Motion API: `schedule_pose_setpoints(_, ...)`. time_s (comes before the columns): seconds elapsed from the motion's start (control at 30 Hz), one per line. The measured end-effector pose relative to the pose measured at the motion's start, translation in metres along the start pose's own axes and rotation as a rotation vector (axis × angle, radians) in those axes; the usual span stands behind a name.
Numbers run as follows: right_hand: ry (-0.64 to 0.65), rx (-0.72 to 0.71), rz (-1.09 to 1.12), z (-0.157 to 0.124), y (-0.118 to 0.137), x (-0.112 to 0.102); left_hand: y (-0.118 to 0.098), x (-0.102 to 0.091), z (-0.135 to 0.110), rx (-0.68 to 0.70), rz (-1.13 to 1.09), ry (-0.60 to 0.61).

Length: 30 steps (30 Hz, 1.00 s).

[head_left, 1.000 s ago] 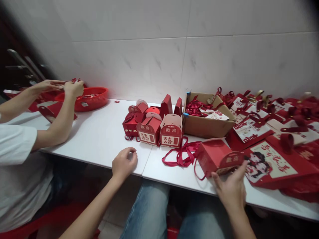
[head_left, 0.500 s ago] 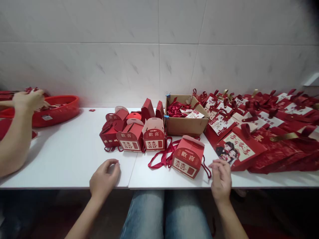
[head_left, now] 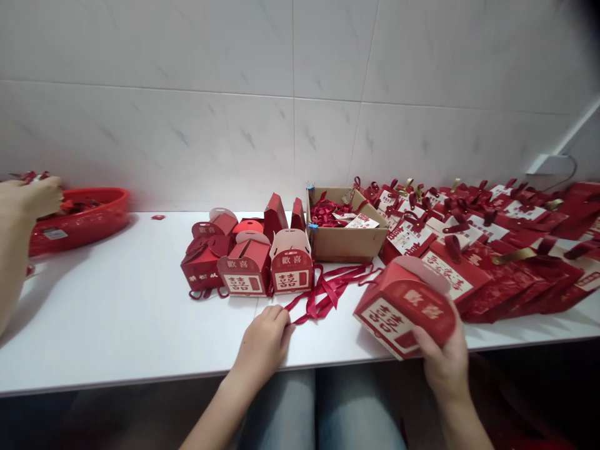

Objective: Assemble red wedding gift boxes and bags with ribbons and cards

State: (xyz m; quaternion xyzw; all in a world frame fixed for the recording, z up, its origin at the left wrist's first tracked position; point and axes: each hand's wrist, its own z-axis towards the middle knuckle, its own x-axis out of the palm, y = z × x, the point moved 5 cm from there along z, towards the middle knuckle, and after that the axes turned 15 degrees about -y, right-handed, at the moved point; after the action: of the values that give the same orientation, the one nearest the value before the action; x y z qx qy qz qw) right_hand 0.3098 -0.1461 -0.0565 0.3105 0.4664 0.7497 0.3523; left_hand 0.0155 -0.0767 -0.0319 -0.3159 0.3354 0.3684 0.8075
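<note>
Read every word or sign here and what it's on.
"歡喜": held gift box, front-left gift box, front-right gift box, rear gift box.
"囍": those first three.
Too blurred or small to read: dark red box, gift bags, carton cards, basin label.

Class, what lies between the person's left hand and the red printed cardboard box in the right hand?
In the head view, a loose, shiny dark-red ribbon lies between the left hand and the box, on the white tabletop.
</note>
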Motion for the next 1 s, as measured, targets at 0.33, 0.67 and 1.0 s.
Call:
schedule_pose_setpoints(0.33, 0.049, 0.028, -0.154, 0.000, -0.005, 0.032, 0.046, -0.092, -0.023, -0.768, -0.925, -0.602)
schedule_pose_setpoints(0.67, 0.825, 0.463, 0.434, -0.132, 0.051, 0.062, -0.071, -0.076, -0.030, -0.009, -0.461, -0.411)
schedule_pose_setpoints(1.0, 0.454, 1.014, 0.615, -0.115, 0.040, 0.070, -0.078, -0.058, -0.034, 0.066, -0.490, -0.347)
